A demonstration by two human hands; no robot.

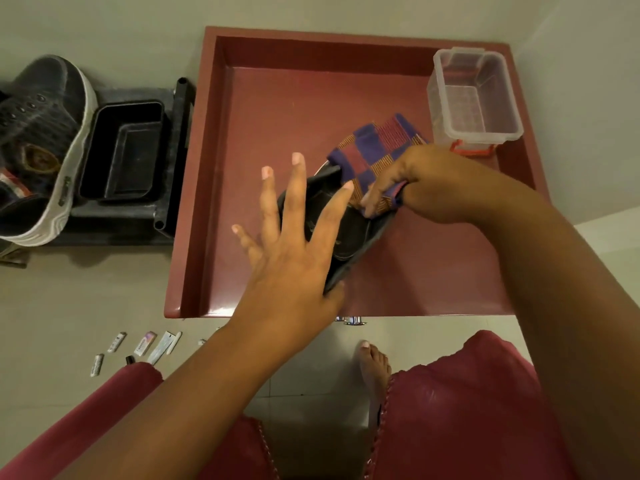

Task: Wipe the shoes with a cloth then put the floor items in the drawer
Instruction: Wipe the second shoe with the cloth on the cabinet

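Shoe first: the flat black shoe (pixel 341 230) is held up over the open dark red wooden drawer (pixel 221 188). It looks light and a bit bendy, so I think holding it by its edge or heel works best. The left hand (pixel 294 258) props it with the thumb on the near end, and the fingers (pixel 298 188) are spread out straight. The right hand (pixel 412 181) has its fingers curled tight around the soft purple and red checked cloth (pixel 377 147), pressing it on the shoe. The cloth looks floppy and easy to scrunch.

In the drawer's far corner sits a clear plastic box with orange clips (pixel 474 98), and it looks empty. A black tray (pixel 124 150) beside the drawer holds nothing I can see. A big grey sneaker (pixel 41 133) leans by it. Small tubes and packets (pixel 138 348) lie on the floor near the knee, still waiting to go in the drawer
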